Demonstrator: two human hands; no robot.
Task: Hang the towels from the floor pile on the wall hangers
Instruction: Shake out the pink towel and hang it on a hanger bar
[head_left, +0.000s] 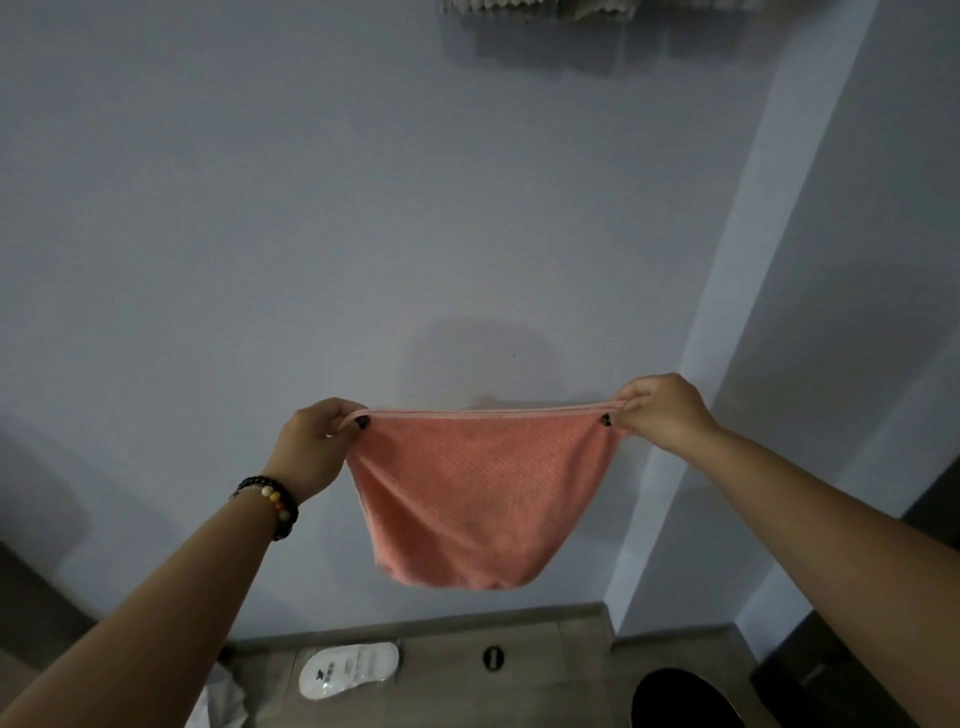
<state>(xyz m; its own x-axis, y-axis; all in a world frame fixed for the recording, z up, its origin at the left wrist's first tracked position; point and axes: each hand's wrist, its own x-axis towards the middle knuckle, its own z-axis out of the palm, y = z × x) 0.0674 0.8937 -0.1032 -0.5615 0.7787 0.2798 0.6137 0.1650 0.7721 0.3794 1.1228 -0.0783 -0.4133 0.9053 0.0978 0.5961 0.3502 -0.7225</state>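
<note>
Step in hand, by judgement: presentation of one towel for hanging. Pink towel (470, 493) held spread in front of the wall (260, 234), top hem taut and level, body sagging below in a rounded belly, clear of the floor (561, 670).

Left hand (311, 449): fingers curled over the left top corner, thumb pinching the hem. Right hand (662, 410): fingers and thumb pinching the right top corner. Beaded bracelet (272, 501) on the left wrist.

Hangers not visible; only the fringed lower edges of hung towels (540, 8) at the top border, well above the hands.

Next move, by judgement: raise toward that level, keep the hem stretched, locate a free hanger.

Containers: dark round object (685, 699) at bottom right, possibly a bin, contents not discernible. White packaged item (348, 670) flat on the floor. Floor pile not identifiable.
</note>
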